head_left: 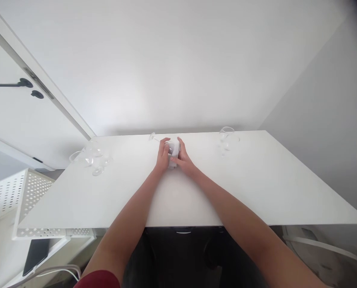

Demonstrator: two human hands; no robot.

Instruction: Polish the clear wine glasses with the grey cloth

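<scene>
Seen from the wearer's head, looking down, with clock directions taken from the middle of the view: at ten o'clock, a white door carries a black handle. At eight o'clock stands a white shelf with punched holes, and below it lies a flat black device. A long white table stretches from nine to three o'clock against a pale wall. At its nine o'clock end is a cluster of clear glasses, overlapping so that they are hard to count. At seven o'clock, a dark red sleeve shows on the left arm.

In the centre, above the table, the two hands are close together. The left hand is closed around a wine glass, tilted so that its foot points to ten o'clock. Just beside it, the right hand is wrapped around a white bundle at the bowl, perhaps cloth, too small to be sure. More clear glassware sits near the back edge at three o'clock, its outlines faint. At four o'clock, below the table's front edge, runs a pale curved bar
</scene>
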